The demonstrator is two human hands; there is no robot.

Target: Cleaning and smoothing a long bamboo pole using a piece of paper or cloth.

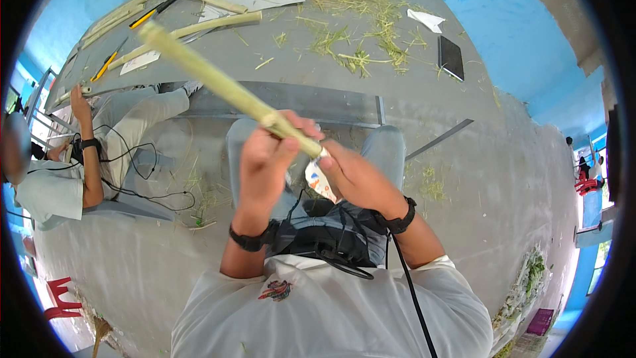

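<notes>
Overhead, grey table (424, 103), green shavings (361, 43), blue walls (517, 20)

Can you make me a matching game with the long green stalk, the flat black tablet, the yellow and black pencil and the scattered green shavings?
Things:
1. long green stalk
2. flat black tablet
3. yellow and black pencil
4. scattered green shavings

Places:
A. right edge of the grey table
B. far left of the table, among other stalks
C. gripped by the left hand and right hand
D. middle of the table

Pairs: 1-C, 2-A, 3-B, 4-D
</notes>
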